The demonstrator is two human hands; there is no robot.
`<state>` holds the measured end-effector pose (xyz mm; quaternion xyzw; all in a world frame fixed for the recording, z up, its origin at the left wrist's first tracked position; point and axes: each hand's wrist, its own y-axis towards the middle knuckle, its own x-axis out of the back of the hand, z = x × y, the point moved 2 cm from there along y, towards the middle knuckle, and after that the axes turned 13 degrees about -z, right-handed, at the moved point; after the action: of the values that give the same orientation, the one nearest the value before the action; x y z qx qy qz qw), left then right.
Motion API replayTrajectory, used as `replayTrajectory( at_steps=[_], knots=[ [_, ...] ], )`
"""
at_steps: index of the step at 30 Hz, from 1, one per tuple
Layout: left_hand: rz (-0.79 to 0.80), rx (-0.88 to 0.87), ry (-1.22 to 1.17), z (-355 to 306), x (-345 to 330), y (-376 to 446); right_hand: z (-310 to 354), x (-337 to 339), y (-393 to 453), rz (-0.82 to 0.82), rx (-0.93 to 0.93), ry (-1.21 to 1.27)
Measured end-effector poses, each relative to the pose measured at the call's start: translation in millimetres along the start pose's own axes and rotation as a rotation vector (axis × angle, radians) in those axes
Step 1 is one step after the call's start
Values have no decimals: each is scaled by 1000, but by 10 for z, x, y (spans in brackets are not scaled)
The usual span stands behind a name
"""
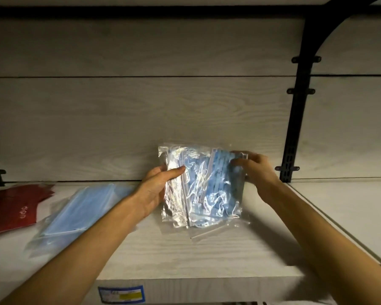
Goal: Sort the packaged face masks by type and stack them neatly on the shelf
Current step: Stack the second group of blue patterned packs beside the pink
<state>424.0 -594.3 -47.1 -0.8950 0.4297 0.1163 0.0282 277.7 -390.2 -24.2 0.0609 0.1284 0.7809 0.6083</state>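
I think I am in a shop, or in its back room. In front of me is a long pale wood shelf (207, 256) on a wall of the same wood. A black metal bracket (295, 119) with rows of slots holds up the shelf above. On the front edge of my shelf is a small blue and yellow price tag (121, 221). Bags of blue face masks (207, 186) and red packets (9, 208) lie here like things for sale.

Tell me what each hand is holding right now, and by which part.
Both hands hold the bundle of bagged blue masks. The left hand grips its left edge, thumb on top. The right hand pinches its upper right corner.
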Motion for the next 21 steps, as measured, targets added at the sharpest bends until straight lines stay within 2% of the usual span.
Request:
replayTrajectory(
  at_steps=[5,8,10,16,21],
  knots=[
    [33,4,13,-13,33,24,1,191,129,-281,-127,198],
    [28,6,8,-8,48,43,-5,253,156,-287,-213,327],
    [25,6,1,-6,60,52,15,244,142,-229,-211,293],
    [32,20,0,11,57,50,-88,42,32,150,-85,-169],
    [-11,-20,69,27,56,25,-147,-32,-46,356,-154,-123]
  ],
)
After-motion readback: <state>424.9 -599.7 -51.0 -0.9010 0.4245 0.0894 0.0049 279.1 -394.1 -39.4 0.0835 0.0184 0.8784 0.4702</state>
